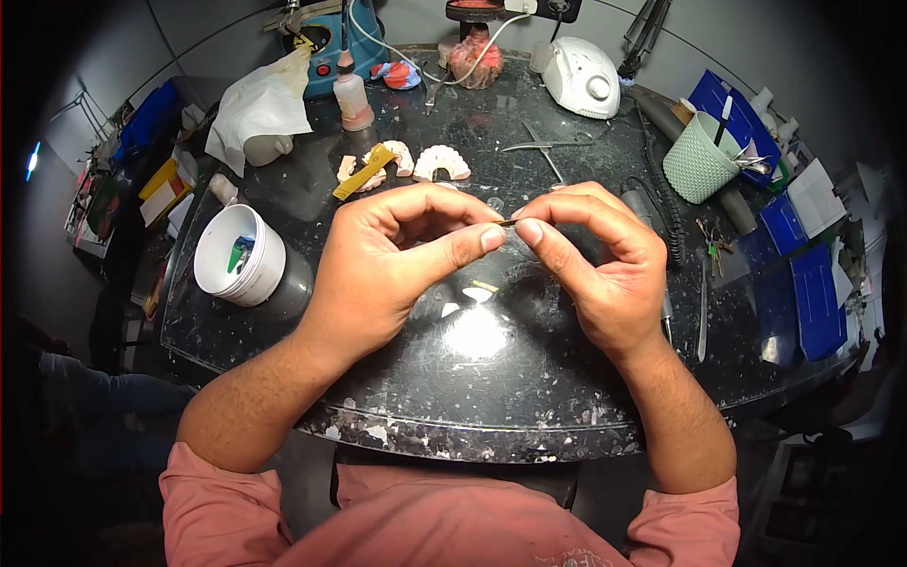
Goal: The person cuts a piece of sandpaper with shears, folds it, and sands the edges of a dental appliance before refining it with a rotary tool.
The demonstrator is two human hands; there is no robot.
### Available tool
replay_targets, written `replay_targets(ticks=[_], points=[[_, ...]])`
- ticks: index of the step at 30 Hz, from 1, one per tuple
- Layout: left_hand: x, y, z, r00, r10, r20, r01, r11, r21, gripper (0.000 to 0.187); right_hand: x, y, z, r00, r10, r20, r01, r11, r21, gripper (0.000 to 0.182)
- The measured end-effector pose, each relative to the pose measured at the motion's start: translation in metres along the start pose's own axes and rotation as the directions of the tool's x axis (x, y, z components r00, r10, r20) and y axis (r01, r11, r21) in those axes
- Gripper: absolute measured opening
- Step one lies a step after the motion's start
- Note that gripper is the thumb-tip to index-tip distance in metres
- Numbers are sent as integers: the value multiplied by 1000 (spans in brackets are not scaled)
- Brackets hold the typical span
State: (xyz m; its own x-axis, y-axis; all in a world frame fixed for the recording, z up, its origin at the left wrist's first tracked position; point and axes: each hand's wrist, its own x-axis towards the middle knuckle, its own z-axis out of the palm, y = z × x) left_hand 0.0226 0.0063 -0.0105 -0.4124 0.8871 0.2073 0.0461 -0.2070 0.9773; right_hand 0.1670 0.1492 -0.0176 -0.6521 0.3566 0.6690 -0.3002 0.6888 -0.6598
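Between fingertips [492,239] — a thin piece [508,223]

You're facing grey panelled walls [213,47]; a black, white-specked surface [529,392] is spreading before you, bright glare [475,335] bouncing off it.

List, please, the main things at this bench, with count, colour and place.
thin piece: 1, dark, between fingertips
strip: 1, yellow, over casts
casts: at least 2, pale, beyond hands
scrap: 1, yellowish, below hands
tub: 1, white, left
bottle: 1, pinkish, far side
draped sheet: 1, white, far left
boxy unit: 1, blue, far side
domed unit: 1, white, far right
crossed tool: 1, silver, beyond right hand
cup: 1, pale green, right
slim tool: 1, silver, right
bench: 1, black, beneath
sleeves: 2, pink, bottom
left hand: 1, bare, pinching thin piece
right hand: 1, bare, pinching thin piece
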Motion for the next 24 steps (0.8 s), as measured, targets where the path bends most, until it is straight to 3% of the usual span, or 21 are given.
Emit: replay_targets(ticks=[7,9,14,18,20,24], points=[[2,-6,-3,999,-51,-14,49,992,-120,18,0,1,0,1000,10,-16,-11,1000,-14,10],[3,-7,-4,998,-66,-7,64,984,-166,19,1,1,-2,988,-155,15,155,968,-197,14],[0,-4,0,981,-193,38,192,900,-392,26,4,-2,-6,921,-380,86,381,835,-397,20],[-1,-3,0,980,-196,34,197,925,-325,26,8,-7,-9,867,-454,206,492,710,-503,20],[-1,-3,0,995,-102,14,103,988,-118,25,8,-5,-10,827,-502,254,555,656,-511,17],[0,-4,2,995,-94,-17,92,988,-127,23,7,-5,-6,842,-497,210,531,693,-489,17]])
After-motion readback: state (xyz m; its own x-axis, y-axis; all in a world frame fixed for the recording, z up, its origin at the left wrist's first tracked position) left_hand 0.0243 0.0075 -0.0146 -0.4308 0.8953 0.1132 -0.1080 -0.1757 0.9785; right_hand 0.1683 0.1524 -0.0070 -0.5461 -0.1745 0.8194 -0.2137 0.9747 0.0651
